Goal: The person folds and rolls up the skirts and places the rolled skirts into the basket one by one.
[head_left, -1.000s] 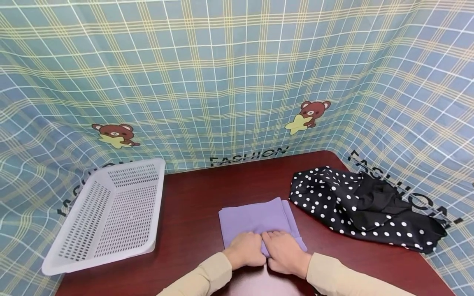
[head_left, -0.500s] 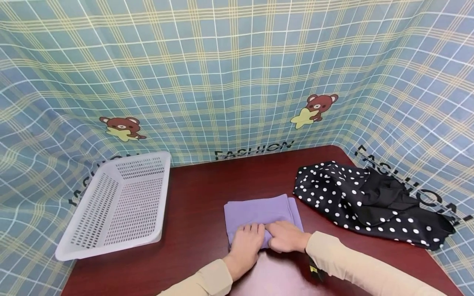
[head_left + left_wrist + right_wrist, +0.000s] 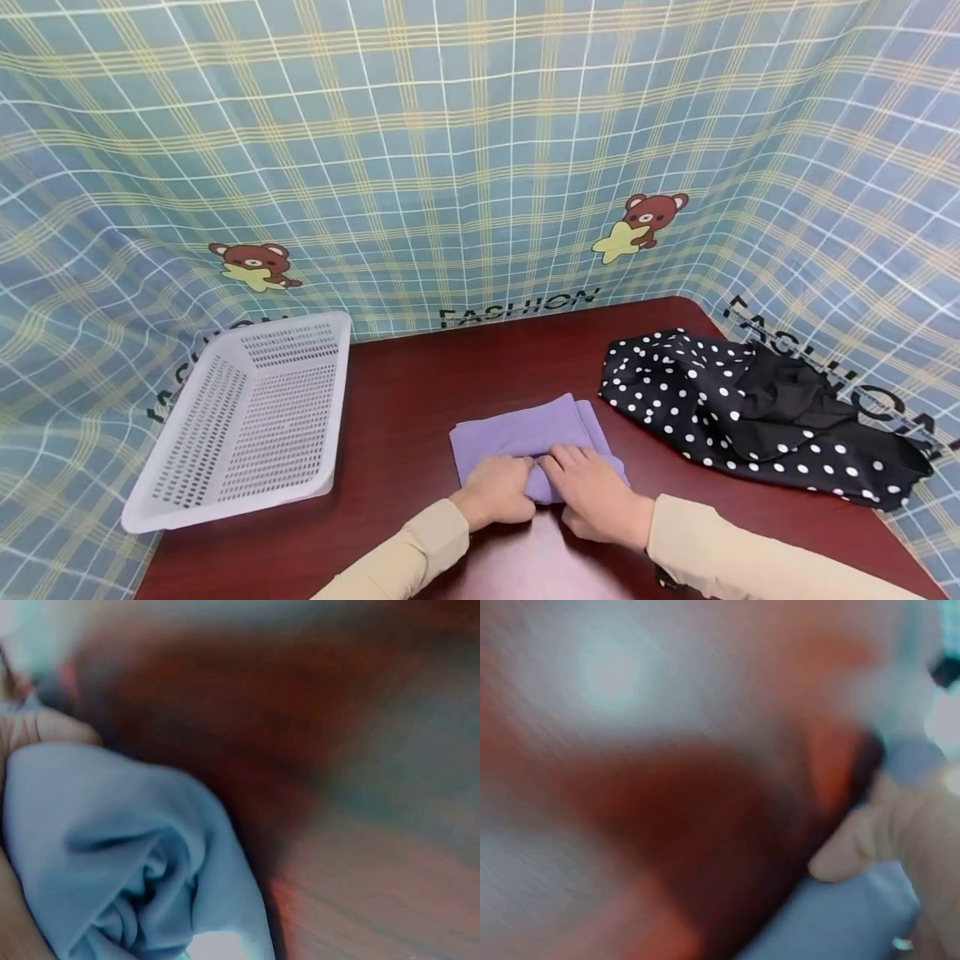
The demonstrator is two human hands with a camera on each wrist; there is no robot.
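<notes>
Folding step in hand: both hands at the near edge of the table [image 3: 405, 392], bunching the purple cloth's [image 3: 517, 433] near hem. Left hand [image 3: 501, 492] fingers curl round the fabric; right hand [image 3: 596, 493] pinches the fold beside it. Next move likely calls for carrying the hem toward the far edge, kept even. White basket [image 3: 247, 417] far left, polka-dot garment [image 3: 750, 417] far right. Versus half a second ago: hem now gathered up, hands drawn nearer.

Two bare hands, left hand [image 3: 501, 492], right hand [image 3: 596, 493]. Long beige close-fitting sleeves [image 3: 723, 550] down to wrists, plain, no markings. Small dark item under right cuff, unclear.
</notes>
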